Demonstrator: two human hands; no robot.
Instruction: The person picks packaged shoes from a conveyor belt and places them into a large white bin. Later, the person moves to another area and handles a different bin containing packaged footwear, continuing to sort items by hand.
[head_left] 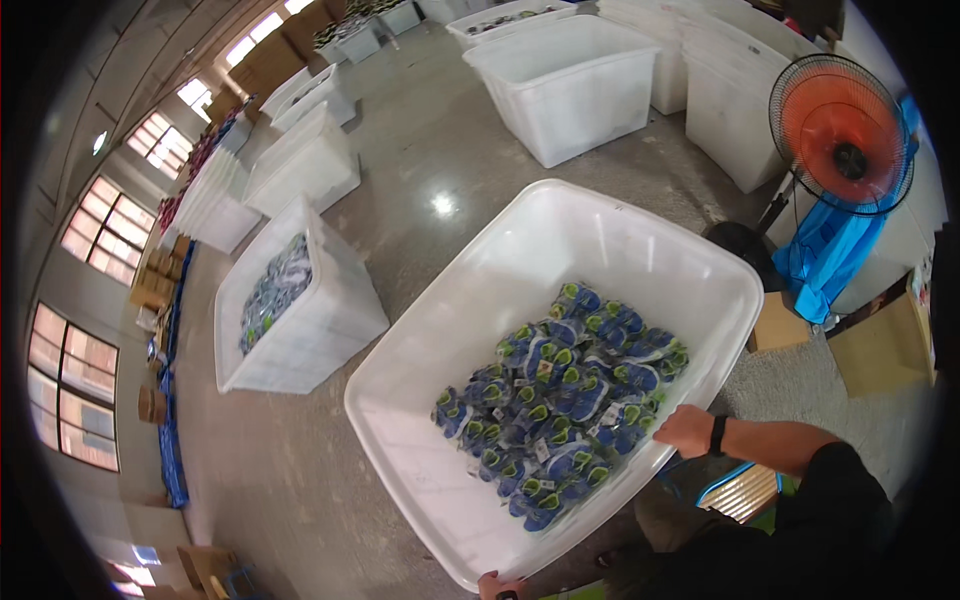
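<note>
A large white plastic bin (440,300) stands on the floor right in front of me, tilted in the view. At its bottom lies a heap of blue shoes with green linings (560,400), wrapped in clear bags, several with small white tags. My right hand (685,431), with a dark band on the wrist, is closed over the bin's near right rim. My left hand (497,585) grips the rim at the near corner, at the picture's lower edge. Part of that hand is cut off, and the fingers of both hands are partly hidden.
Another white bin (330,340) with bagged shoes stands to the left. More white bins (570,95) line the far side. At the right are an orange fan (840,130), a blue sheet (830,245) and cardboard boxes (780,322). A slatted stool (742,492) is beside me.
</note>
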